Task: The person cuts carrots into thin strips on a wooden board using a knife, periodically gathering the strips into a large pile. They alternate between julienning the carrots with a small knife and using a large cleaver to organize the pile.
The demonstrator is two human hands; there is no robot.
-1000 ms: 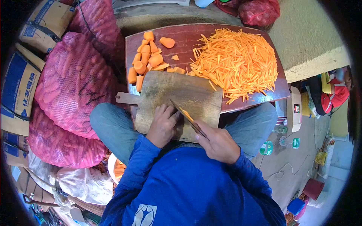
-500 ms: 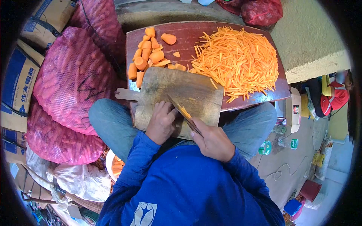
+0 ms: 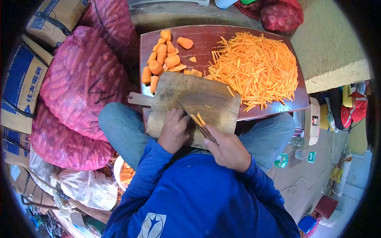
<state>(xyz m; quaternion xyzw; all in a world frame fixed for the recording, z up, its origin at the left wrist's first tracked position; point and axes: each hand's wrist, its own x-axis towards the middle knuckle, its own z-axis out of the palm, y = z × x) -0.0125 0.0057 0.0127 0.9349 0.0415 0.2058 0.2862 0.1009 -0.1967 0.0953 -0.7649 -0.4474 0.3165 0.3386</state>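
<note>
My right hand (image 3: 229, 150) is wrapped round the handle of a knife (image 3: 208, 135), whose blade slants up and left across the wooden cutting board (image 3: 174, 85). A few fresh carrot strips (image 3: 199, 118) lie against the right side of the blade. Close to the blade's left side, my left hand (image 3: 173, 131) presses down on the board with its fingers curled; what lies under them is hidden. Beyond the board, peeled carrot chunks (image 3: 161, 53) are grouped on the left and a large heap of carrot strips (image 3: 258, 71) on the right.
The board rests on a dark red table (image 3: 202, 35) and overlaps its near edge. Pink mesh sacks of carrots (image 3: 79, 83) and cardboard boxes (image 3: 24, 83) crowd the left. A white tub of carrots (image 3: 119, 170) stands by my left knee. Plastic bottles (image 3: 281, 160) are on the floor at right.
The carrot strips beside the blade have spread apart and stand further off it. Both hands keep nearly the same place on the board; the whole view has shifted slightly.
</note>
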